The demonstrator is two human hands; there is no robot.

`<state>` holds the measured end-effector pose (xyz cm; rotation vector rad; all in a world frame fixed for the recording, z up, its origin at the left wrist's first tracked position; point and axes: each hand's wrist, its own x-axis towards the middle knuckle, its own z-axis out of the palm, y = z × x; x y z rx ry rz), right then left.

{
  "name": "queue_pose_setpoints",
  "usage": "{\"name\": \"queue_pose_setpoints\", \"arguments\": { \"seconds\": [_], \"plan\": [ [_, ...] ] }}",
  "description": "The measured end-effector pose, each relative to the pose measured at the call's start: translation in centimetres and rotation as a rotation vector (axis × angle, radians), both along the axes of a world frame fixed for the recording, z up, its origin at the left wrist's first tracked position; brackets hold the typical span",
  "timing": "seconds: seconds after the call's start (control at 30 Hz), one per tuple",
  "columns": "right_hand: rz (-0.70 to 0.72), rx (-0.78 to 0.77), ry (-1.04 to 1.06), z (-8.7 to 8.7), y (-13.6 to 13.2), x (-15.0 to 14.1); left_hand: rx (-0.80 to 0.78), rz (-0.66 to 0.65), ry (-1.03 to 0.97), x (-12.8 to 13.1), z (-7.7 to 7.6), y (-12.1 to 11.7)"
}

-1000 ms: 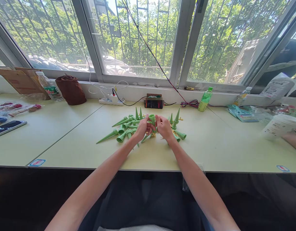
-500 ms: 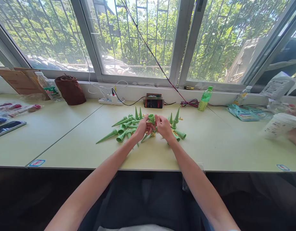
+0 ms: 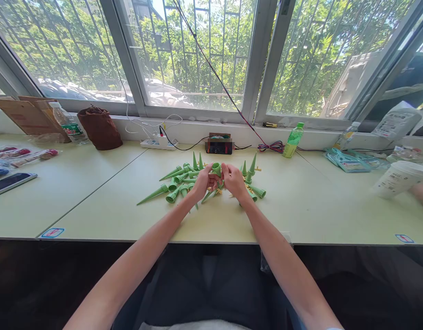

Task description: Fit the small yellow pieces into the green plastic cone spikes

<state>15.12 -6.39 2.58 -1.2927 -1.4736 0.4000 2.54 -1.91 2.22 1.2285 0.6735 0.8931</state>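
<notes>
A green plastic cone (image 3: 216, 168) is held up between both hands over the pale table (image 3: 104, 201), its open wide end toward me. My left hand (image 3: 202, 182) grips it from the left with fingers curled. My right hand (image 3: 234, 180) pinches it from the right. Under and around the hands lies a pile of green cones (image 3: 173, 183), with small yellow pieces (image 3: 247, 188) scattered among them. A few cones (image 3: 253, 166) stand upright on the right.
Along the window sill sit a power strip (image 3: 158, 143), a small dark device (image 3: 219, 146), a green bottle (image 3: 292, 141) and a brown bag (image 3: 99, 128). Another person's arm (image 3: 421, 195) rests beside a white cup (image 3: 395, 179) at the right.
My hands stay on the cone with almost no movement. The other person's arm at the right has shifted slightly.
</notes>
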Motion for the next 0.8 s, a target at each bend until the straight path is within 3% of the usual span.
{"name": "queue_pose_setpoints", "arguments": {
  "seconds": [0.8],
  "plan": [
    [-0.004, -0.003, -0.023, -0.07, 0.09, 0.11, -0.009, 0.011, -0.012, -0.06, -0.19, 0.29]
  ]
}}
